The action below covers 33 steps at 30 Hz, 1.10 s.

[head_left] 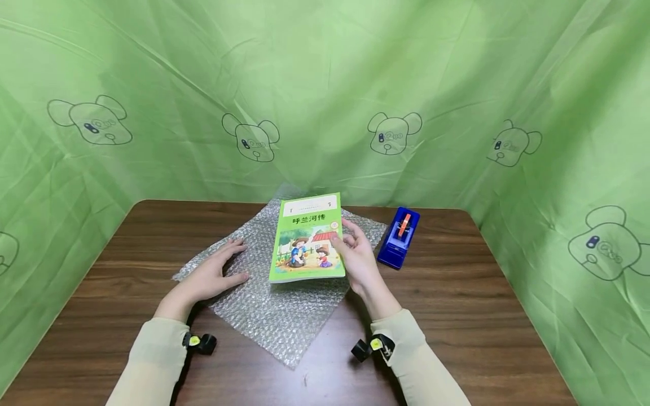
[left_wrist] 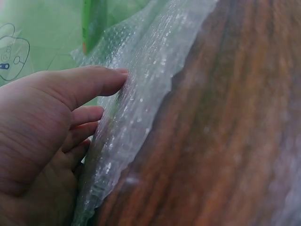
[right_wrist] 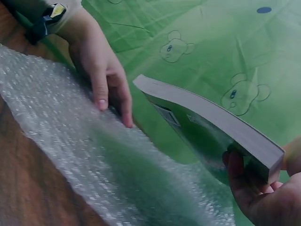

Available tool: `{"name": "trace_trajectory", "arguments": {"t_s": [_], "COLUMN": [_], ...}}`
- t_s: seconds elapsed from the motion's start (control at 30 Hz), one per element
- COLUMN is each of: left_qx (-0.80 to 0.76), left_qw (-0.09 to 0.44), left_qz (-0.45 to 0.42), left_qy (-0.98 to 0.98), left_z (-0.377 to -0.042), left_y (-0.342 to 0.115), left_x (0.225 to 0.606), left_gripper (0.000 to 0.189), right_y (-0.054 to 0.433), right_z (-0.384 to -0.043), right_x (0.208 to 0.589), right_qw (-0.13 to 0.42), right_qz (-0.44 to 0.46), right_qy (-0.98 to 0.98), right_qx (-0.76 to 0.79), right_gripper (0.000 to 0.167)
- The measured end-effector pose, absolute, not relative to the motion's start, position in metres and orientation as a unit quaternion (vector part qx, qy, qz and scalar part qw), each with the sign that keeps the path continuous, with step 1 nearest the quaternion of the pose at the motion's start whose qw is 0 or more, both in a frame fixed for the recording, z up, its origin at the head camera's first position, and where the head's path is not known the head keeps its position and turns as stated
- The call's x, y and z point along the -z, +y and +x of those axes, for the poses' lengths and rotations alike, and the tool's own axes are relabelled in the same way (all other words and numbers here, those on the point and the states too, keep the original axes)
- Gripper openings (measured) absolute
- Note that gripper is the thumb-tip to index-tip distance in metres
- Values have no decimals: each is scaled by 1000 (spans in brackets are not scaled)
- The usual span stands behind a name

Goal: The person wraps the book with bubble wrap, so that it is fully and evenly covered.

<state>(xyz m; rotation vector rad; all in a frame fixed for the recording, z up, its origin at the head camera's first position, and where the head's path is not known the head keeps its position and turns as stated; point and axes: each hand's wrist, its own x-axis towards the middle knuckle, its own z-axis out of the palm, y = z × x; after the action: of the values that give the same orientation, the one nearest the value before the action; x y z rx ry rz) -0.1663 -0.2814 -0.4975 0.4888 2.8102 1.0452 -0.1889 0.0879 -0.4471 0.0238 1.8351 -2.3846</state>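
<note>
A green paperback book [head_left: 308, 239], with an illustrated cover and Chinese title, is gripped by my right hand [head_left: 358, 256] at its right edge. The thumb lies on the cover and the other fingers go underneath. In the right wrist view the book [right_wrist: 211, 117] is tilted and raised above a sheet of bubble wrap [right_wrist: 56, 108]. Spread on the table, the bubble wrap [head_left: 284, 332] lies with one corner toward me. My left hand [head_left: 213, 276] rests on its left part with fingers extended and thumb apart; the left wrist view shows the thumb [left_wrist: 99, 82] over the wrap.
To the right of the book, a blue plastic device with an orange strip [head_left: 399, 238] sits on the brown wooden table [head_left: 457, 316]. Green fabric [head_left: 325, 67] printed with bear heads hangs behind the table and along both sides.
</note>
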Motion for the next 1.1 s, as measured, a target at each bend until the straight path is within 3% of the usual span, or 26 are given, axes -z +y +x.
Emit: {"name": "trace_trajectory", "arguments": {"t_s": [0.73,1.1], "left_qx": [-345,-341], "left_qw": [61,64], "left_qz": [157,157], "left_qy": [923,925], "left_z": [-167,-168], "left_y": [-281,-281], "left_x": [493,492], "left_gripper": [80,81], "right_y": [67,81], "right_z": [-186,-188], "right_x": [481,475], "right_qw": [123,139], "right_qz": [23,-7], "right_qy": [629,755], "right_qx": [767,641], "right_gripper": [63,60]}}
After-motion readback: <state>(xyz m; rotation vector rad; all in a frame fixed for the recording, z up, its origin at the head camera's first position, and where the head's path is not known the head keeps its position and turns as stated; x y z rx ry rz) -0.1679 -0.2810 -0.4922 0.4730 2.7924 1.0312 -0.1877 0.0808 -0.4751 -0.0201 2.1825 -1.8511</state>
